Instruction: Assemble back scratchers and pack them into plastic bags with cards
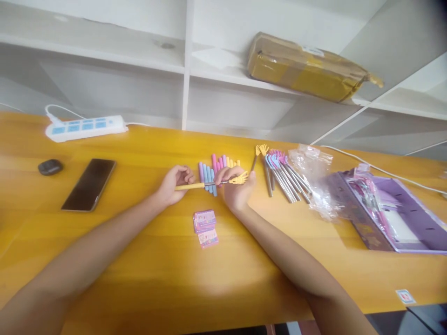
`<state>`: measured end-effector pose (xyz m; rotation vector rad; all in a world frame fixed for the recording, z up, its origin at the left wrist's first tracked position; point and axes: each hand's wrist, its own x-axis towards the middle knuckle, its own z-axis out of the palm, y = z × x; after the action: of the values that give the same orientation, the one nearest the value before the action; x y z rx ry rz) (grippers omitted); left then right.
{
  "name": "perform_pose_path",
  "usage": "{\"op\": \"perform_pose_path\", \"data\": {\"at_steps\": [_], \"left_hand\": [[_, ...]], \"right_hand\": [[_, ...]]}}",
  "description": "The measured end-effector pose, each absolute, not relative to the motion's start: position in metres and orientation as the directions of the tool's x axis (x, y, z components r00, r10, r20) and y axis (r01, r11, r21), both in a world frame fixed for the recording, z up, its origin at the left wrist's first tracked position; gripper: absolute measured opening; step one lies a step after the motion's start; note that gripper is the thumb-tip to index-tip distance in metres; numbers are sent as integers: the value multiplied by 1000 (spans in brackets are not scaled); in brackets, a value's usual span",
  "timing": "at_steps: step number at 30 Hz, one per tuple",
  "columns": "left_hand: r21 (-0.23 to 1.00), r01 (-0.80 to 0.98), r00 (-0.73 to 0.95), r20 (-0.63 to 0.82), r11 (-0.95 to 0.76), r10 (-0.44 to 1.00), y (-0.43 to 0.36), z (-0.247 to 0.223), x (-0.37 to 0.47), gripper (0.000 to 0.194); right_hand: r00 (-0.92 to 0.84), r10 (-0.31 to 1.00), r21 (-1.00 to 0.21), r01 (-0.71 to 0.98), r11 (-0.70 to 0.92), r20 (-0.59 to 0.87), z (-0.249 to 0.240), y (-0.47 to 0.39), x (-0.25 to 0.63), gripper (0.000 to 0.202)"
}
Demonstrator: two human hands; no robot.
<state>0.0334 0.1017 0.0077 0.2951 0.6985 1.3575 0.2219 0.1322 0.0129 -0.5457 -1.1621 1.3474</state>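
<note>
A yellow back scratcher point(194, 186) with a hand-shaped head lies level between my hands. My left hand point(174, 185) is closed on the end of its yellow handle. My right hand point(238, 191) has its fingers curled round the metal rod near the yellow head. Behind them lie pink, purple, blue and yellow handle sleeves point(206, 176), partly hidden by my right hand. To the right of that hand rests a pile of metal back scratchers point(284, 179) with blue and pink heads. Two yellow heads point(261, 149) stick out beyond my right fingers. Small pink printed cards point(205, 221) lie stacked in front.
At the right sits a purple box point(380, 242) with packaged items inside, beside clear plastic bags point(314, 172). A phone point(89, 185), a black case point(50, 167) and a power strip point(87, 128) are on the left. A taped parcel point(307, 67) rests on the shelf above.
</note>
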Motion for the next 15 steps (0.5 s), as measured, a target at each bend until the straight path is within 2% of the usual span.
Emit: {"op": "perform_pose_path", "data": {"at_steps": [4, 6, 9, 11, 15], "left_hand": [[618, -747, 115, -242, 244, 964, 100, 7, 34, 14], [635, -697, 232, -240, 333, 943, 100, 8, 32, 12], [651, -607, 421, -222, 455, 879, 99, 10, 29, 25], [679, -563, 487, -188, 471, 853, 99, 11, 27, 32], [747, -497, 520, -150, 440, 841, 98, 12, 29, 31]], "right_hand": [[-176, 941, -891, -411, 195, 288, 20, 147, 230, 71], [-145, 955, -891, -417, 179, 259, 25, 156, 235, 67], [-133, 966, -888, -437, 143, 221, 30, 162, 239, 63], [-155, 965, -893, -432, 124, 209, 30, 160, 237, 65], [-210, 957, -902, -420, 97, 201, 24, 152, 229, 69]]}}
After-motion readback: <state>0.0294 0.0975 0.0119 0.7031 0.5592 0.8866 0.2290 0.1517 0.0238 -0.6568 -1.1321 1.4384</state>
